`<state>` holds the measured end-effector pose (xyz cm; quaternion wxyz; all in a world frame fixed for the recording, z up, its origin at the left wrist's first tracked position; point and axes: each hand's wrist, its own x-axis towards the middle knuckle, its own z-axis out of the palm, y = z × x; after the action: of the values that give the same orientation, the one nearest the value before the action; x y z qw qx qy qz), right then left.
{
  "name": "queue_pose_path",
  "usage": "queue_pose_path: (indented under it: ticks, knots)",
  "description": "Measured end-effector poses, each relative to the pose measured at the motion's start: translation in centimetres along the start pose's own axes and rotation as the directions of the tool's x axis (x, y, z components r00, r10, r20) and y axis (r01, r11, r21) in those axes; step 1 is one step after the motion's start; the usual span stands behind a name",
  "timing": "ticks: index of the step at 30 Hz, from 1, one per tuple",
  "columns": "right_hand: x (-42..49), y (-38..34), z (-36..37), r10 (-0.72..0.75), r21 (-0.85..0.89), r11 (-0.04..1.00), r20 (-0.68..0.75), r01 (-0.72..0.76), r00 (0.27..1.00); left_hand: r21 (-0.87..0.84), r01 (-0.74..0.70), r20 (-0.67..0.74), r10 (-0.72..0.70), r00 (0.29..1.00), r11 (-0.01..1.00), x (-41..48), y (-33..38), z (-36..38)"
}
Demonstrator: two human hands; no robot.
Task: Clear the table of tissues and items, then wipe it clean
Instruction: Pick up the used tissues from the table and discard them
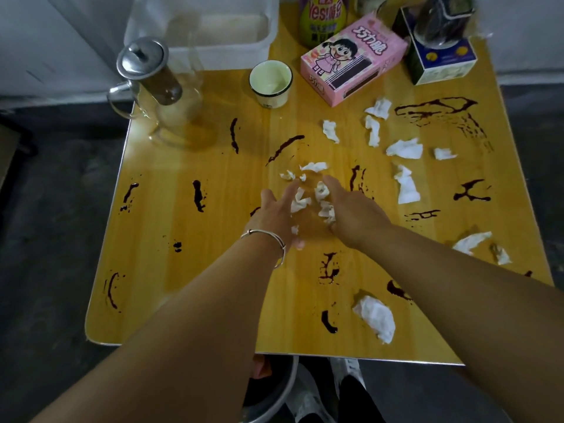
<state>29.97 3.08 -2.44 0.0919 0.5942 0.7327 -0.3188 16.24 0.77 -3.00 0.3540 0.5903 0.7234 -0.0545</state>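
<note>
Low at the near side sits a round metal-rimmed bin with something orange at its rim, pale shoes just right of it, dark grey floor all around, white cabinet far left.

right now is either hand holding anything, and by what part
The right hand seems to pinch tissue scraps at their edges; the left hand only touches others with straight fingers.
</note>
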Motion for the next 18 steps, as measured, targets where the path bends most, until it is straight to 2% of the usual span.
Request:
queue_pose_path:
  ticks: [6, 14, 18]
  knots:
    - [2.0, -0.4, -1.2, -0.073, 0.044, 0.997, 0.055, 0.071, 0.996, -0.001, -0.027, -0.031, 0.027, 0.999, 1.000, 1.9, 0.1, -1.4]
    - [4.4, -1.1, -2.4, -0.029, 0.059, 0.998, 0.159, 0.020, 0.987, -0.016, -0.036, -0.011, 0.036, 0.999, 0.999, 3.8, 1.2, -2.6]
    - [4.8, -1.3, -2.5, -0.075, 0.053, 0.996, 0.143, 0.068, 0.987, -0.031, -0.023, -0.006, 0.023, 1.000, 0.999, 4.2, 1.8, -2.9]
